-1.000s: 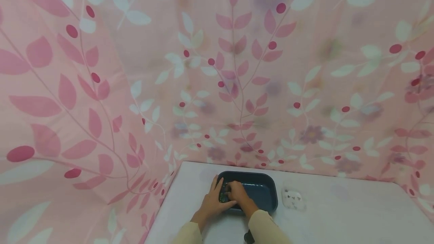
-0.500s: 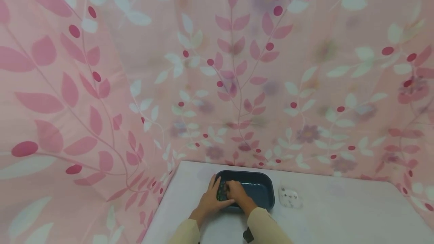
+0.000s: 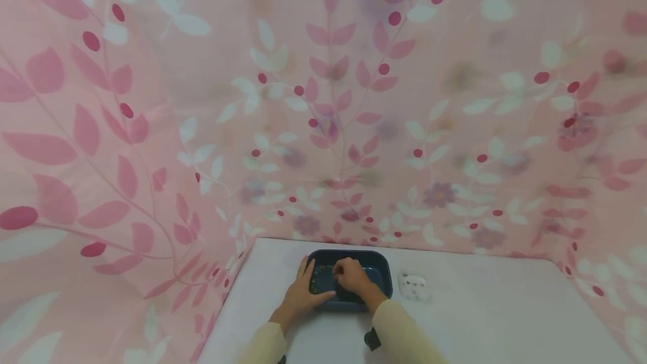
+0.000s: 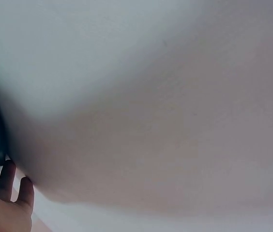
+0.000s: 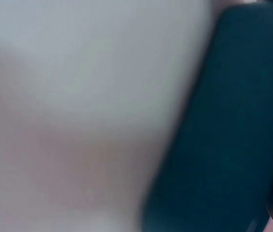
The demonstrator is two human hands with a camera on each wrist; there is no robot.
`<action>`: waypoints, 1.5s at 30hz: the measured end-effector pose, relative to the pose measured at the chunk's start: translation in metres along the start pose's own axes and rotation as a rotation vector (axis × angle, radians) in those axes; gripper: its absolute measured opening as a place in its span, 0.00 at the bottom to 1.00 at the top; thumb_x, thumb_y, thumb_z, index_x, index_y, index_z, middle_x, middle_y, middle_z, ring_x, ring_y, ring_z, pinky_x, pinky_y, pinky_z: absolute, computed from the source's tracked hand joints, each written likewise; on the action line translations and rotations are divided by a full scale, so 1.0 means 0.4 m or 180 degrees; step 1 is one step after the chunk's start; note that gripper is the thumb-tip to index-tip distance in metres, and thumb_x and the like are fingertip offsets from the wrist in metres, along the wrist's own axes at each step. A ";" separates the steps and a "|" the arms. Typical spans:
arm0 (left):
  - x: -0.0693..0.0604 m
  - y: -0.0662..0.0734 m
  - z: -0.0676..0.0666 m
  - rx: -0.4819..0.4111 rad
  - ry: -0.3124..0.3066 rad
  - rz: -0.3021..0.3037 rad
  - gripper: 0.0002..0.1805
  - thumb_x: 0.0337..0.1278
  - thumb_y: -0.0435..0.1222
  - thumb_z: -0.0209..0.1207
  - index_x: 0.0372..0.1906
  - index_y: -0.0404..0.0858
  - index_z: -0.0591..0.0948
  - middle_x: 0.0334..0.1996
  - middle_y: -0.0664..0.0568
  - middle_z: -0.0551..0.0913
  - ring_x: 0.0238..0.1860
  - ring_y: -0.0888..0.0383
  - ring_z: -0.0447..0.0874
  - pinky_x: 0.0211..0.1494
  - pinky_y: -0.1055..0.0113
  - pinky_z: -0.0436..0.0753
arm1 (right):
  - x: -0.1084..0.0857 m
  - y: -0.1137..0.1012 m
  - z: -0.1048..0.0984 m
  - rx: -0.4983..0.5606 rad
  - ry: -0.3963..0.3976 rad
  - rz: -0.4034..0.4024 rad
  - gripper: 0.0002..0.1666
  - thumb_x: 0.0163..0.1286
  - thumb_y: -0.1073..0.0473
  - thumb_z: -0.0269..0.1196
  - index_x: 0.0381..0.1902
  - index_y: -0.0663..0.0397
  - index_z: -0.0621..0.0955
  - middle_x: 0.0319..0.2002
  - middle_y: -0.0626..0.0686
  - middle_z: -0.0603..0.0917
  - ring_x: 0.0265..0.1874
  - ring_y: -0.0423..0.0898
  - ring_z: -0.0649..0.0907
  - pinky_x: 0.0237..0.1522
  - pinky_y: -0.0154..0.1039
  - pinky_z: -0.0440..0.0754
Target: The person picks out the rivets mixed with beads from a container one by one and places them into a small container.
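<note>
A dark blue rectangular dish (image 3: 349, 307) stands on the white table. Small green and yellowish bits (image 3: 314, 285) lie along its left side; they are too small to identify. My left hand (image 3: 301, 291) rests at the left end of the dish, fingers straight along the left rim and thumb stretched over the near rim. In the left wrist view, the fingers (image 4: 26, 191) of that hand reach the dish's outer wall. My right hand (image 3: 352, 277) is inside the dish, its fingers curled and pointing down-left. Whatever may be between those fingertips is hidden.
Right of the dish sits a small clear tray (image 3: 414, 286) with dark marks or bits. A pink leaf-patterned curtain (image 3: 354, 128) hangs behind and to the left of the white tabletop (image 3: 495, 308). A black device (image 3: 372, 339) is on my right wrist.
My right hand has shifted slightly rightward within the dish, away from the left rim, showing more of the green bits. My left hand stays at the rim. The head view has turned slightly right.
</note>
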State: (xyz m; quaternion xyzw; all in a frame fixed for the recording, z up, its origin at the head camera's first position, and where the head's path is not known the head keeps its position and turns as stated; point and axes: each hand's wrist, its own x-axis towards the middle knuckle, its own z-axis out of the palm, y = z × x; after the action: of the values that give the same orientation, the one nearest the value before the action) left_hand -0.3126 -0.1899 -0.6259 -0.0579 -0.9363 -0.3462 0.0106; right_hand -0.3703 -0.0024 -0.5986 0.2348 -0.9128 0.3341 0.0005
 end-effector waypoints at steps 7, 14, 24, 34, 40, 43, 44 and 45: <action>-0.010 -0.020 -0.002 0.0023 0.0010 0.0011 0.62 0.46 0.67 0.65 0.80 0.45 0.50 0.81 0.47 0.41 0.68 0.37 0.70 0.57 0.37 0.76 | -0.018 0.022 -0.075 0.0082 0.0187 0.0173 0.05 0.63 0.65 0.68 0.37 0.57 0.87 0.32 0.49 0.87 0.32 0.43 0.84 0.36 0.42 0.84; -0.008 -0.007 -0.002 -0.0069 -0.0022 -0.0022 0.65 0.43 0.68 0.66 0.80 0.45 0.46 0.81 0.50 0.40 0.74 0.42 0.61 0.65 0.39 0.71 | -0.050 0.052 -0.162 0.0248 0.0348 0.0377 0.06 0.63 0.65 0.68 0.38 0.60 0.87 0.33 0.52 0.88 0.33 0.45 0.86 0.37 0.42 0.85; -0.020 -0.015 0.007 -0.0325 0.0094 -0.0060 0.69 0.39 0.68 0.69 0.80 0.43 0.45 0.81 0.49 0.41 0.79 0.45 0.49 0.72 0.41 0.64 | -0.088 0.092 -0.227 0.0284 0.0579 0.0626 0.03 0.60 0.66 0.70 0.33 0.59 0.88 0.32 0.52 0.89 0.35 0.47 0.86 0.40 0.44 0.85; -0.028 0.002 -0.009 -0.0042 -0.0150 -0.0128 0.66 0.48 0.70 0.61 0.80 0.41 0.39 0.81 0.47 0.37 0.80 0.46 0.47 0.73 0.44 0.63 | -0.138 0.158 -0.294 0.0232 0.0613 0.0800 0.07 0.63 0.63 0.69 0.38 0.60 0.87 0.35 0.56 0.88 0.35 0.49 0.86 0.40 0.46 0.85; -0.026 0.011 -0.031 -0.0038 -0.0287 -0.0129 0.69 0.44 0.64 0.69 0.80 0.38 0.40 0.81 0.45 0.39 0.79 0.44 0.46 0.74 0.43 0.61 | -0.185 0.201 -0.346 0.0639 0.0617 0.1000 0.12 0.67 0.62 0.65 0.45 0.65 0.85 0.41 0.60 0.88 0.37 0.48 0.86 0.39 0.43 0.86; -0.020 0.015 -0.041 -0.0064 -0.0357 -0.0108 0.69 0.44 0.62 0.70 0.80 0.37 0.41 0.81 0.43 0.40 0.79 0.43 0.46 0.74 0.42 0.61 | -0.204 0.215 -0.373 0.0859 0.0660 0.1159 0.15 0.68 0.61 0.64 0.48 0.66 0.84 0.43 0.61 0.88 0.36 0.48 0.85 0.39 0.43 0.86; -0.017 0.014 -0.043 -0.0039 -0.0377 -0.0089 0.69 0.44 0.63 0.69 0.80 0.37 0.41 0.81 0.43 0.40 0.79 0.43 0.46 0.74 0.42 0.61 | -0.208 0.219 -0.381 0.0902 0.0692 0.1199 0.16 0.68 0.61 0.64 0.49 0.67 0.84 0.43 0.61 0.88 0.36 0.47 0.85 0.39 0.43 0.86; -0.015 0.012 -0.045 -0.0030 -0.0384 -0.0073 0.68 0.45 0.63 0.68 0.80 0.37 0.41 0.81 0.43 0.40 0.79 0.42 0.46 0.74 0.42 0.61 | -0.211 0.222 -0.387 0.0937 0.0724 0.1251 0.15 0.69 0.61 0.64 0.49 0.66 0.84 0.43 0.61 0.87 0.36 0.47 0.84 0.39 0.43 0.85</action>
State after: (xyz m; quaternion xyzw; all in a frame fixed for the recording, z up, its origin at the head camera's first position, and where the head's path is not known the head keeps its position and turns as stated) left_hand -0.3066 -0.1984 -0.6093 -0.0680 -0.9342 -0.3465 -0.0501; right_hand -0.3575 0.1876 -0.5459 0.0116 -0.8765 0.4812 0.0040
